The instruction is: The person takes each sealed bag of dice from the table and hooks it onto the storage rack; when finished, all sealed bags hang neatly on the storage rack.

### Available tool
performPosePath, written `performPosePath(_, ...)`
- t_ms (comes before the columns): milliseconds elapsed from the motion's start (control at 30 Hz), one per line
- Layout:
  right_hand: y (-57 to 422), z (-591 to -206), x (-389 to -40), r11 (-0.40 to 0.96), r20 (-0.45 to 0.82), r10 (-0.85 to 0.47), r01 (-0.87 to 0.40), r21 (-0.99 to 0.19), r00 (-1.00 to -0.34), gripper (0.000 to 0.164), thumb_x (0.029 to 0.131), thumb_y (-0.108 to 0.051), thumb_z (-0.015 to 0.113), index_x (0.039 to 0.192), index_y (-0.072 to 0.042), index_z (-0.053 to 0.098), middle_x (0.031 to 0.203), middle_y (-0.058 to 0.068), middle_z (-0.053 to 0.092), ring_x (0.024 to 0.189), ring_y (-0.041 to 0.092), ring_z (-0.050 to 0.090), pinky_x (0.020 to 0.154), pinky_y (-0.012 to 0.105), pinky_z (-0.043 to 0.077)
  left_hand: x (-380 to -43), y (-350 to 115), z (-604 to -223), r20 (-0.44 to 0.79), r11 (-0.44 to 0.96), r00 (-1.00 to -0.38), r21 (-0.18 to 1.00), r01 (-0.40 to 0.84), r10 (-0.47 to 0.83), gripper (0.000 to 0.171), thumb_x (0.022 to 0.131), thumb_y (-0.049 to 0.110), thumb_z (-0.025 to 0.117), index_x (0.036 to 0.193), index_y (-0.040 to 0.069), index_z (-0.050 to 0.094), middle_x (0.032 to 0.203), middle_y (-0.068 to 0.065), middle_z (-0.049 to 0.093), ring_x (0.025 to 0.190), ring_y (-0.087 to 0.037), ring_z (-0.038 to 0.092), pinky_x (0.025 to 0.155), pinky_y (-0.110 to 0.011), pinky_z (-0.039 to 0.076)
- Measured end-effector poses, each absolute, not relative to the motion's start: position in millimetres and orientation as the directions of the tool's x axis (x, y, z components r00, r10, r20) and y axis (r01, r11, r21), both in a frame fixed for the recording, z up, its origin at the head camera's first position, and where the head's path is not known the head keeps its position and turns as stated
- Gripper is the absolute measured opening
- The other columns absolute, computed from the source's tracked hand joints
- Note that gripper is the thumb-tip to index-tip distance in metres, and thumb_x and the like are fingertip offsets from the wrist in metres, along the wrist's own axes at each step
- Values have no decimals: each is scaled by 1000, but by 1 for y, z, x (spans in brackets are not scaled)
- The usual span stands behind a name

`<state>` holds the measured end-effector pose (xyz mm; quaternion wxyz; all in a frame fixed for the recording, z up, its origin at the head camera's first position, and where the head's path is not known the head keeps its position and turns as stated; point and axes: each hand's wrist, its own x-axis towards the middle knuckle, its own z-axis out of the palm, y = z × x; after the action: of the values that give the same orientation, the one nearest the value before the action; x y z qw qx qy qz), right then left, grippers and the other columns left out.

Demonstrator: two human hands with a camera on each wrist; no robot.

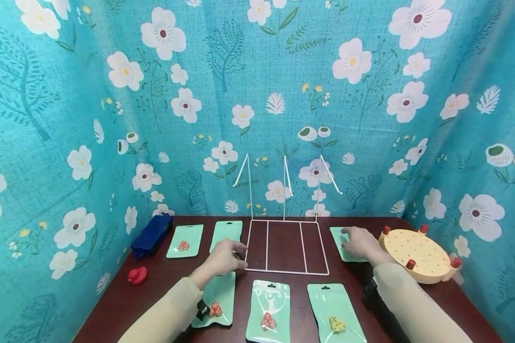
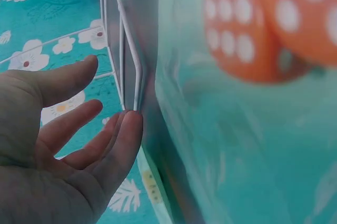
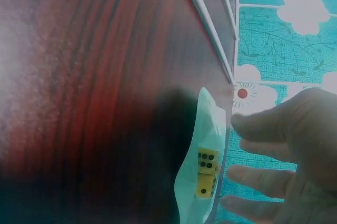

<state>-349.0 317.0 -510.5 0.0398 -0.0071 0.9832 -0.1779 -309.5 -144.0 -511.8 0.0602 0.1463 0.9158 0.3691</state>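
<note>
A white wire rack [image 1: 286, 272] lies with its base flat on the dark table, three hooked uprights rising at the back. My left hand [image 1: 221, 259] is at the rack's front left corner. In the left wrist view, its fingers are loosely extended, fingertips right at the wire, thumb apart. My right hand [image 1: 362, 243] is over a mint-green pouch [image 1: 347, 257] right of the rack. In the right wrist view, that pouch shows yellow dice [image 3: 207, 162] inside; the relaxed fingers [image 3: 263, 181] are spread beside it, with nothing gripped.
More mint pouches with dice lie around: two at back left [image 1: 184, 233], one under the left forearm [image 1: 223, 293], and two in front [image 1: 268, 297]. At left are a blue packet [image 1: 152, 236] and red duck [image 1: 137, 275]. A round yellow piece with red pegs [image 1: 416, 252] stands right.
</note>
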Motion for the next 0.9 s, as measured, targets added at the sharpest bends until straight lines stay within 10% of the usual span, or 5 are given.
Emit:
performPosePath(367,317,-514,-357,929,-132,-3,46,-367,-991,47,97,-1,72,144,-1,71,155,35,61,140,53,58,120,77,48,-312,-129,-516,-54,739,-969,658,147,241,45,88,8,94,131,5,81,122,-19,82,110,-31,76,88,-46,68)
performPosePath(900,318,-505,-365,926,-232,28,113,-360,-972,60,87,-16,91,140,2,68,139,34,67,116,45,62,104,68,57,-318,-126,-513,-106,780,-953,603,166,285,45,85,4,96,128,0,82,104,-10,82,79,-13,66,73,-32,59)
